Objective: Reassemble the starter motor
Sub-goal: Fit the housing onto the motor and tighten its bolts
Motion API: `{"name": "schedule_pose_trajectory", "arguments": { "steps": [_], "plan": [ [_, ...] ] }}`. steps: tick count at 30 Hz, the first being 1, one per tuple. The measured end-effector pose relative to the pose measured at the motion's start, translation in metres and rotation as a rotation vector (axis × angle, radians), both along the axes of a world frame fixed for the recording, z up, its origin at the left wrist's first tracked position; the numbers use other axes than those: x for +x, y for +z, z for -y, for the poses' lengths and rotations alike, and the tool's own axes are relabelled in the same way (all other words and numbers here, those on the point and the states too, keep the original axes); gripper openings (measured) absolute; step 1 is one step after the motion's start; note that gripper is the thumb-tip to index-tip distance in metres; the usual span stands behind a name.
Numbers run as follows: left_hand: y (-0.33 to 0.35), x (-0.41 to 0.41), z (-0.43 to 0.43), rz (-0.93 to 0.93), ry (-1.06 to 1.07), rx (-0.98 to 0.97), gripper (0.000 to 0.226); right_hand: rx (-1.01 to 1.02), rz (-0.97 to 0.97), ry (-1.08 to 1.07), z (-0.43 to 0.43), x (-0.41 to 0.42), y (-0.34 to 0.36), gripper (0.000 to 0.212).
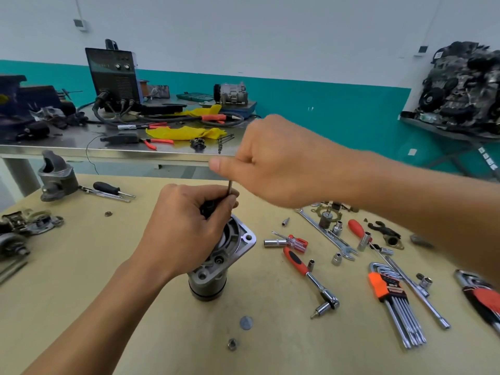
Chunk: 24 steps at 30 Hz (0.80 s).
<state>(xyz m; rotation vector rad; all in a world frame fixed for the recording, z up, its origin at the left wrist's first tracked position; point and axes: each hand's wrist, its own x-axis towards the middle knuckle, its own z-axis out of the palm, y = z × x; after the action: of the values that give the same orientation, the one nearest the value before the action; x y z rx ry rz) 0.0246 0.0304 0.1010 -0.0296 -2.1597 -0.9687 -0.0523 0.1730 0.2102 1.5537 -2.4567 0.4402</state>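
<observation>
The starter motor body (213, 272) stands upright in the middle of the tan table, its flanged aluminium end (243, 239) tilted up to the right. My left hand (186, 226) grips a dark part at the top of the motor. My right hand (273, 161) is above it, fingers curled round the top of a thin hex key (230, 188) whose shaft points down into the left hand's grip. The key's lower tip is hidden by my fingers.
A grey nose housing (55, 177) and a screwdriver (108, 188) lie at the far left. A ratchet (311, 277), sockets, a spanner (328, 235) and a hex key set (392, 299) lie to the right. A round washer (246, 322) and a nut (232, 344) lie in front.
</observation>
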Motion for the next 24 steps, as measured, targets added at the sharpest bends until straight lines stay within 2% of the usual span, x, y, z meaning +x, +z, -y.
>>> {"name": "schedule_pose_trajectory", "arguments": {
  "steps": [3, 5, 7, 9, 11, 14, 16, 18, 21, 24],
  "plan": [
    [0.0, 0.001, 0.001, 0.019, -0.008, 0.025, 0.013, 0.194, 0.032, 0.144, -0.009, -0.004, 0.024, 0.032],
    [-0.001, 0.001, 0.002, 0.028, -0.014, -0.018, 0.014, 0.27, 0.034, 0.205, -0.012, -0.007, 0.031, 0.032],
    [-0.002, 0.001, 0.001, 0.032, -0.019, -0.039, 0.014, 0.222, 0.025, 0.244, -0.005, -0.008, 0.028, 0.026],
    [-0.002, 0.001, 0.001, 0.031, 0.003, -0.047, 0.013, 0.117, 0.025, 0.223, 0.009, -0.01, 0.019, 0.038],
    [-0.003, 0.001, 0.0, 0.015, 0.03, -0.044, 0.012, 0.033, 0.209, 0.092, 0.022, -0.009, 0.01, 0.04],
    [-0.004, 0.003, -0.002, -0.023, 0.043, -0.027, 0.009, -0.098, 0.831, -0.076, 0.025, -0.014, 0.0, 0.018],
    [-0.006, 0.004, -0.004, -0.027, 0.045, 0.0, 0.006, -0.203, 1.16, -0.049, 0.016, -0.022, -0.008, 0.025],
    [-0.006, 0.004, -0.005, -0.028, 0.052, -0.017, 0.007, -0.247, 1.394, 0.075, 0.001, -0.025, -0.017, 0.023],
    [-0.006, 0.002, -0.005, -0.029, 0.052, -0.094, 0.015, -0.251, 1.548, 0.246, -0.014, -0.028, -0.034, 0.022],
    [-0.004, 0.0, -0.002, -0.03, 0.018, -0.123, 0.019, -0.258, 1.397, 0.316, -0.016, -0.035, -0.042, 0.019]
  ]
}}
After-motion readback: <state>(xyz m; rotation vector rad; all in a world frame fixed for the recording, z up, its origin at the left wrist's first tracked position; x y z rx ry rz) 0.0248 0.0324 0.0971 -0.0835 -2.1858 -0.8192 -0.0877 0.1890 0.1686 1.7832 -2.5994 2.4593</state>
